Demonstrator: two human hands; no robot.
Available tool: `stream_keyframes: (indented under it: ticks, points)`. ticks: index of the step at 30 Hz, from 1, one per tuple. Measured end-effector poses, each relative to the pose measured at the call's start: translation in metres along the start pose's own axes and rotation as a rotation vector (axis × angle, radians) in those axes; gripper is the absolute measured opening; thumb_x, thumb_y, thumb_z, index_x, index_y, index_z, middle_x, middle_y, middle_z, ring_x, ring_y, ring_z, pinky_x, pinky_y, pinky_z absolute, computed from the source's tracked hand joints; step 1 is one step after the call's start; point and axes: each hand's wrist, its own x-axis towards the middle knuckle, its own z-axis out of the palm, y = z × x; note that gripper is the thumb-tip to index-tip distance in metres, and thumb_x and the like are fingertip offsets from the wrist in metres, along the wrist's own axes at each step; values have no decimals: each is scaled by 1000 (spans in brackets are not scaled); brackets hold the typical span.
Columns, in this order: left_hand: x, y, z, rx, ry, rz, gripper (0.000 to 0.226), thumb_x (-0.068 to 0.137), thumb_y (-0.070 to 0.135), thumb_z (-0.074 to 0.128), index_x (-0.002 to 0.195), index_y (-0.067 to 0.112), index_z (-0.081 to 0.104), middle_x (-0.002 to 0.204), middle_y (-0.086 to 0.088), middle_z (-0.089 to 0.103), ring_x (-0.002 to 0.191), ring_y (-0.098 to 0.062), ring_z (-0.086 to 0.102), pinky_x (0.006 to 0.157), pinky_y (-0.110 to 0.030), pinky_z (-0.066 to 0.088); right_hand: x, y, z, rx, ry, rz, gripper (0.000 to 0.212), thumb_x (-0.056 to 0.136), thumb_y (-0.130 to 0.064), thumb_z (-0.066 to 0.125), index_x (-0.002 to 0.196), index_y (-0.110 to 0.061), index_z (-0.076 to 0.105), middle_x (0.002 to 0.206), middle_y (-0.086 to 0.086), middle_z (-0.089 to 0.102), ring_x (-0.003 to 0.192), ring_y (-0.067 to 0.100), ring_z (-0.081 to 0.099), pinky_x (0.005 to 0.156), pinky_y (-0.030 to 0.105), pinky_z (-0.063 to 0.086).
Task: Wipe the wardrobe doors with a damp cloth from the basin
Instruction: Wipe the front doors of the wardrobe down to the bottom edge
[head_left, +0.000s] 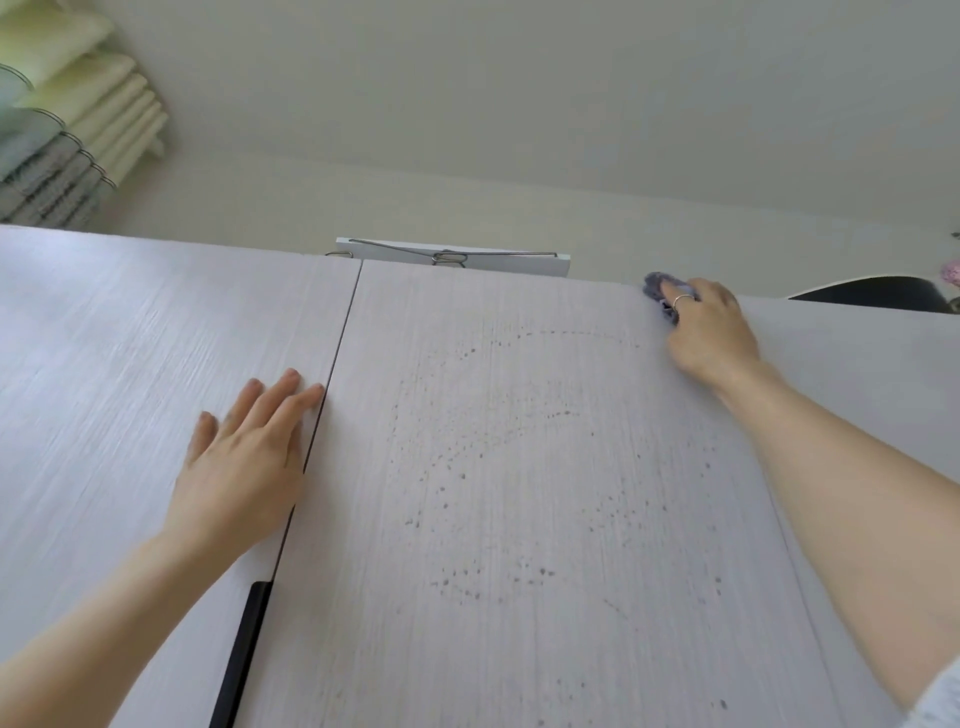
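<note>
Pale wood-grain wardrobe doors fill the view. The middle door (519, 493) carries arcs of small water droplets. My right hand (711, 332) grips a bunched grey-blue cloth (660, 288) against that door's top right corner; most of the cloth is hidden under the fingers, and one finger wears a ring. My left hand (244, 457) lies flat with straight fingers on the left door (130, 364), its fingertips at the gap between the two doors. A black handle (244, 654) runs along that gap lower down.
On top of the wardrobe stands a white board (457, 260) with a wire hanger lying on it. Curtains (67, 135) in pale green, cream and grey hang at the upper left. A dark curved object (872, 293) shows behind the wardrobe's top right edge.
</note>
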Motion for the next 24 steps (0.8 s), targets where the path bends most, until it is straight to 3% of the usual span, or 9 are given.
stream_keyframes:
  ticks: [4, 8, 10, 12, 15, 17, 19, 23, 24]
  points:
    - [3, -1, -1, -6, -40, -18, 47, 100, 32, 16, 147, 38, 18, 157, 17, 6, 145, -11, -2, 117, -42, 0, -9, -22, 2, -82, 47, -16, 53, 90, -7, 41, 141, -19, 35, 145, 9, 35, 133, 32, 26, 104, 39, 27]
    - [2, -3, 0, 16, -51, -15, 50, 99, 34, 15, 148, 40, 12, 157, 17, 3, 145, -12, -4, 117, -42, -2, -53, -39, 10, -3, 107, -423, 54, 87, -2, 45, 139, -16, 42, 138, 3, 50, 120, 28, 41, 97, 35, 31]
    - [1, -2, 2, 21, -44, -27, 50, 99, 35, 14, 148, 41, 9, 157, 17, 2, 145, -13, -4, 116, -43, -1, -63, -28, 8, 41, 122, -535, 46, 88, -3, 50, 133, -12, 51, 132, 2, 55, 113, 29, 45, 96, 33, 34]
    - [1, -1, 5, 28, -43, -39, 50, 98, 36, 12, 147, 43, 7, 157, 18, 1, 145, -12, -5, 116, -42, -1, -50, -10, 2, 12, 146, -423, 43, 91, -8, 49, 133, -15, 52, 132, 3, 53, 112, 29, 42, 95, 34, 36]
    - [1, 0, 7, 24, -52, -50, 50, 98, 36, 11, 147, 44, 5, 157, 18, -1, 145, -13, -6, 116, -43, -2, -20, 6, -5, 8, 164, -23, 39, 93, -14, 47, 132, -17, 53, 126, 14, 43, 116, 33, 34, 92, 39, 36]
    - [1, 0, 8, 30, -48, -46, 51, 98, 35, 11, 147, 43, 4, 157, 17, -1, 146, -15, -5, 115, -44, -1, -20, -3, -4, 20, 184, 90, 34, 93, -17, 47, 126, -12, 56, 121, 18, 40, 115, 35, 34, 89, 40, 36]
    - [2, -1, 8, 34, -40, -44, 50, 98, 36, 12, 147, 44, 5, 157, 17, 0, 146, -15, -4, 115, -44, -1, -37, -24, 4, 43, 200, -36, 32, 90, -17, 50, 120, -11, 60, 115, 18, 43, 110, 34, 37, 84, 40, 38]
    - [2, -1, 10, 23, -36, -47, 49, 98, 37, 11, 147, 46, 6, 157, 18, 0, 145, -13, -5, 115, -44, -2, -91, -42, 19, 55, 181, -668, 28, 78, -20, 59, 104, -12, 69, 89, 10, 52, 83, 26, 49, 60, 29, 43]
    - [2, -1, 10, 25, -36, -47, 49, 98, 37, 11, 147, 46, 6, 157, 18, 0, 145, -13, -5, 115, -44, -2, -89, -34, 16, 57, 160, -682, 29, 80, -21, 59, 106, -13, 69, 89, 9, 52, 83, 25, 49, 59, 28, 42]
